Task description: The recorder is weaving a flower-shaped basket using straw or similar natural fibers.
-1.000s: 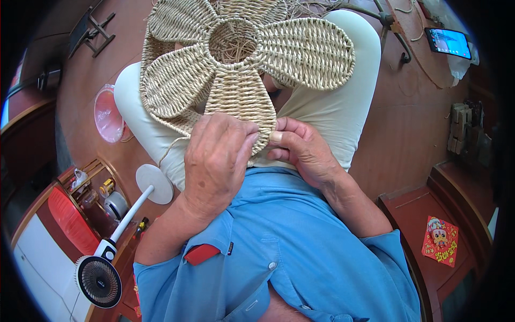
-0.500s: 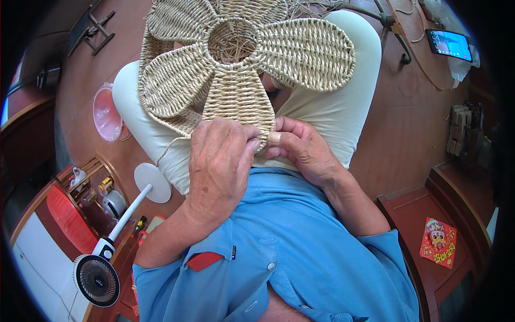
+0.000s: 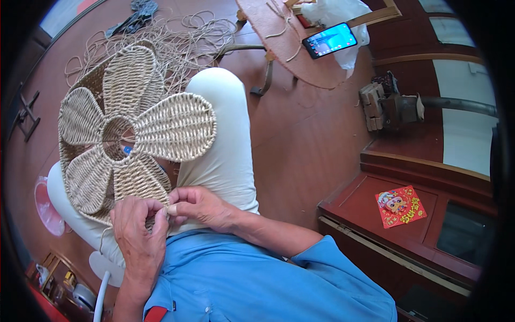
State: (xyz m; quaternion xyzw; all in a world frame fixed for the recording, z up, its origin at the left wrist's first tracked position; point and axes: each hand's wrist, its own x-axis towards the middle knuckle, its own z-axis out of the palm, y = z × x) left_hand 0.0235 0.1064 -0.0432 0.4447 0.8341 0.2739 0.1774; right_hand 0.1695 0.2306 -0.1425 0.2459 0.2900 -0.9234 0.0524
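A woven flower [image 3: 174,129] of pale twisted straw cord rests across my knees, its petals spreading from a round central ring [image 3: 102,138]. My left hand [image 3: 137,228] is closed on the tip of the petal nearest me, fingers curled over its edge. Against the same petal's right edge, my right hand [image 3: 201,208] pinches with thumb and fingers, close to the left fingertips. Whatever strand lies between the fingertips is hidden. A loose cord [image 3: 103,233] hangs beside the left hand. Behind the petals a woven side wall [image 3: 80,85] shows.
Loose cord [image 3: 182,40] lies tangled on the floor ahead. A phone [image 3: 330,40] rests on a reddish round-edged surface [image 3: 311,70] at far right. A red cabinet [image 3: 359,198] bearing a red card [image 3: 399,206] stands right. At left are a pink bin [image 3: 47,206] and a white stand [image 3: 104,268].
My view has swung to the right, so the flower and my hands sit further left in the picture. Both hands stay at the same petal tip.
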